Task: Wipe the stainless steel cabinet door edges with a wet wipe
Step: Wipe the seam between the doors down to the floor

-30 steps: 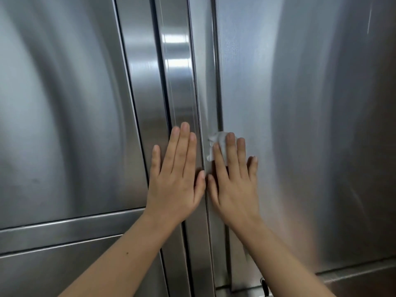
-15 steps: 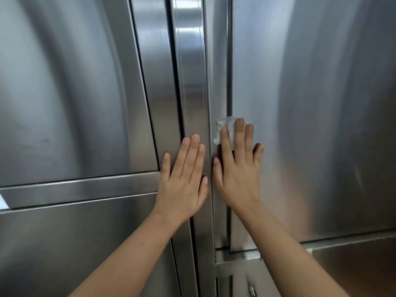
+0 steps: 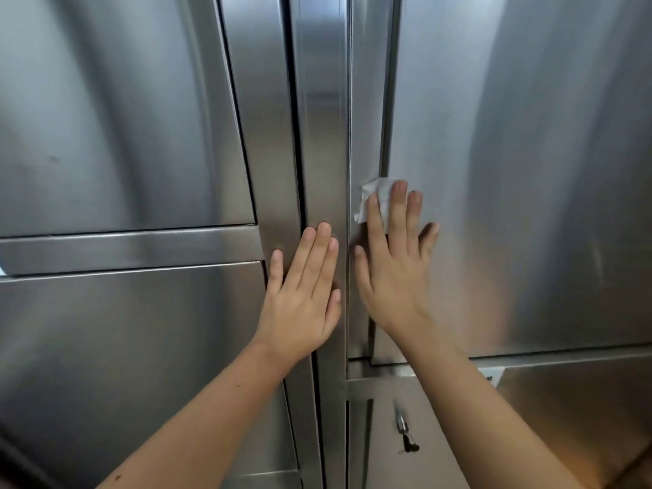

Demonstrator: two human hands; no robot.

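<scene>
Wet wipe (image 3: 373, 201) lay flattened beneath the straight, spread fingertips of our right hand (image 3: 391, 277), bridging the seam along the cabinet door edge (image 3: 390, 100), so that, we judged, pressure reached the crevice. Beside that hand, our left hand (image 3: 303, 291) pressed flat on the centre post (image 3: 324, 135), fingers extended and gripping nothing, probably as a brace.

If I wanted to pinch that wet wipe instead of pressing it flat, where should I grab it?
Probably its loose upper-left corner, from the left: that part of the wet wipe sticks out past the right hand, whose straight fingers pin the rest against the cabinet door.
</scene>
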